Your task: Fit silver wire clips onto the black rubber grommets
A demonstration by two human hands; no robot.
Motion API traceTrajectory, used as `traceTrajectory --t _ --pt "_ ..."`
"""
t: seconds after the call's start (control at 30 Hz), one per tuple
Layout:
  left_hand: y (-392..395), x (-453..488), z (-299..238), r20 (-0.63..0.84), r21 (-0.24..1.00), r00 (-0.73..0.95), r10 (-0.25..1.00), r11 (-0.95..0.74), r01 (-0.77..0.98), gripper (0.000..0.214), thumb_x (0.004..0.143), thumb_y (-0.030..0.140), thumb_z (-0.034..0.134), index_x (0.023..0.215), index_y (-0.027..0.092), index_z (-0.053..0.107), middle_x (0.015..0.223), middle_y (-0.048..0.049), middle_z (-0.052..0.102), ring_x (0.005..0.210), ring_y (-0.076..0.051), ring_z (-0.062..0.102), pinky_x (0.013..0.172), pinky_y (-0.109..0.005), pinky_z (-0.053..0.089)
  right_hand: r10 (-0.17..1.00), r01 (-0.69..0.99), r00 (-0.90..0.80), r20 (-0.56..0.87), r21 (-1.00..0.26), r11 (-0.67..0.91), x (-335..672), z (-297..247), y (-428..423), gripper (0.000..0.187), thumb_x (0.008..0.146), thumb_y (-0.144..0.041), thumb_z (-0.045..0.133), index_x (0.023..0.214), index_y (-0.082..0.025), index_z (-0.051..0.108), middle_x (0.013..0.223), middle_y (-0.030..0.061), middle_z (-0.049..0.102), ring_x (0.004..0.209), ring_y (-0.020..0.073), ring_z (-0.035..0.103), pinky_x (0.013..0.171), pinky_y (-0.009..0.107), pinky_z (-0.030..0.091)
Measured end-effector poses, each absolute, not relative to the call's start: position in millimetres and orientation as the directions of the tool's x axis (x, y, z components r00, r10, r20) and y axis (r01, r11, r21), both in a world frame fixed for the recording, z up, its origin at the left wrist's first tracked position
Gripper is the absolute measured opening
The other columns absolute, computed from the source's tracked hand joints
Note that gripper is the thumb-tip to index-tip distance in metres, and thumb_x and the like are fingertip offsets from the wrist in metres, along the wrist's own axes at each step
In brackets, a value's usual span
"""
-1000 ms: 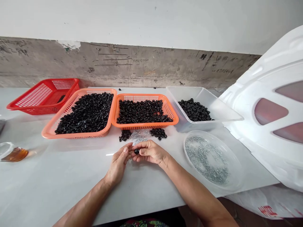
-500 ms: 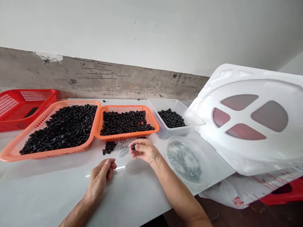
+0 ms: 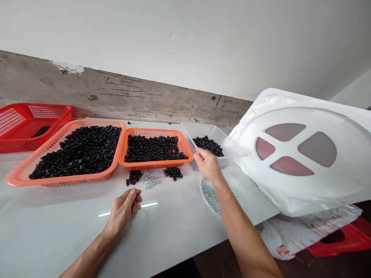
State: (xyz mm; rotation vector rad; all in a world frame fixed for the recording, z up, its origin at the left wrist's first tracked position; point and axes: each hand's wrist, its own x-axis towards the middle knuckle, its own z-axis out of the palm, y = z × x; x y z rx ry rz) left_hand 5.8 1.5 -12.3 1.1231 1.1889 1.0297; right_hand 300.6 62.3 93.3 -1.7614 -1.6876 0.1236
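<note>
My right hand (image 3: 208,166) is at the front left corner of a clear plastic bin (image 3: 237,150), its fingers pinched together and slightly blurred. Whatever they hold is hidden. Inside that bin lies a heap of small black round parts (image 3: 207,144). My left hand (image 3: 123,208) rests on the table with its fingers curled and thumb against them; the inside of the hand is out of sight. Just beyond it are a small pile of black parts (image 3: 133,177), scattered tiny silvery pieces (image 3: 151,179) and a cluster of black rings (image 3: 173,173).
Two orange baskets, a large one (image 3: 78,179) and a smaller one (image 3: 156,165), hold black parts. A red basket (image 3: 55,129) stands far left. Under my right forearm sits a clear round dish (image 3: 202,193) of silvery pieces. A white foam sheet (image 3: 290,189) leans at the right.
My right hand, which held a small black round part over the silvery pieces, has moved right and up to the clear bin. My left hand stays nearly in place. The view has shifted slightly.
</note>
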Motion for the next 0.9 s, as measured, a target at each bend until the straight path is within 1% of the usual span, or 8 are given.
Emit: traceTrajectory --t 0.07,0.13,0.2,0.37,0.47,0.57,0.77,0.9 --pt "1.2 6.4 -10.7 -0.159 0.986 0.112 0.981 0.163 -0.029 0.033 0.085 0.045 0.042 0.085 0.016 0.058 0.068 -0.0003 0.055 0.045 -0.008 0.037 0.042 -0.02 0.033 0.967 0.888 -0.006 0.254 -0.443 0.122 284.3 65.3 44.3 0.03 0.085 -0.027 0.048 0.109 -0.017 0.062 0.1 0.0082 0.066 0.087 0.0174 0.061 0.078 0.027 0.046" --pt "0.8 7.0 -8.6 -0.167 0.985 0.115 0.979 0.171 -0.032 0.033 0.085 0.045 0.043 0.084 0.016 0.058 0.067 -0.0002 0.055 0.045 -0.008 0.037 0.042 -0.02 0.032 0.989 0.949 -0.057 0.139 -0.299 0.096 272.3 39.0 35.4 0.028 0.083 -0.02 0.049 0.108 -0.018 0.062 0.099 0.0083 0.065 0.089 0.0179 0.06 0.079 0.025 0.043" --pt "0.9 7.3 -6.7 -0.171 0.984 0.111 0.979 0.176 -0.033 0.032 0.085 0.045 0.044 0.084 0.016 0.058 0.066 0.0002 0.054 0.045 -0.008 0.038 0.042 -0.02 0.032 0.995 0.971 -0.029 0.096 -0.235 0.051 266.4 19.3 36.1 0.026 0.08 -0.013 0.05 0.103 -0.016 0.063 0.098 0.0104 0.064 0.09 0.0197 0.059 0.079 0.026 0.041" --pt "2.2 7.2 -5.0 -0.173 0.981 0.09 0.981 0.18 -0.073 0.033 0.082 0.047 0.047 0.082 0.017 0.059 0.065 0.0015 0.053 0.046 -0.008 0.037 0.043 -0.02 0.031 0.996 0.981 0.042 0.072 -0.192 -0.027 264.6 -3.8 52.5 0.018 0.076 -0.009 0.052 0.089 -0.014 0.063 0.086 0.0111 0.061 0.084 0.0214 0.057 0.074 0.027 0.04" --pt "2.3 6.5 -6.0 -0.186 0.979 0.096 0.978 0.193 -0.066 0.035 0.082 0.049 0.047 0.08 0.017 0.059 0.058 0.0025 0.05 0.045 -0.009 0.036 0.043 -0.021 0.03 0.994 0.978 0.063 0.086 -0.202 -0.045 261.8 -11.2 57.5 0.017 0.078 -0.01 0.051 0.091 -0.012 0.061 0.089 0.0115 0.061 0.086 0.0214 0.055 0.075 0.027 0.039" --pt "1.8 5.4 -6.7 -0.196 0.98 0.111 0.974 0.2 -0.019 0.037 0.084 0.05 0.043 0.079 0.017 0.059 0.05 0.004 0.043 0.046 -0.01 0.034 0.044 -0.021 0.028 0.991 0.969 0.084 0.102 -0.242 -0.057 260.5 -16.9 58.1 0.017 0.078 -0.014 0.051 0.093 -0.014 0.06 0.09 0.0097 0.061 0.084 0.02 0.056 0.075 0.027 0.039" --pt "1.5 6.5 -5.7 -0.199 0.978 0.121 0.973 0.189 0.09 0.038 0.085 0.049 0.043 0.074 0.017 0.059 0.049 0.0044 0.039 0.048 -0.011 0.034 0.047 -0.022 0.027 0.981 0.928 0.142 0.135 -0.362 -0.085 270.5 -23.8 54.5 0.022 0.079 -0.018 0.049 0.098 -0.016 0.059 0.085 0.0055 0.062 0.077 0.0173 0.057 0.071 0.026 0.042" --pt "1.2 8.1 -8.0 -0.199 0.973 0.11 0.974 0.183 0.141 0.036 0.082 0.049 0.046 0.071 0.017 0.059 0.048 0.005 0.038 0.047 -0.011 0.034 0.046 -0.022 0.028 0.973 0.9 0.172 0.154 -0.425 -0.092 273.0 -27.9 51.4 0.021 0.078 -0.02 0.048 0.095 -0.018 0.059 0.082 0.0047 0.063 0.074 0.0175 0.057 0.069 0.027 0.043"
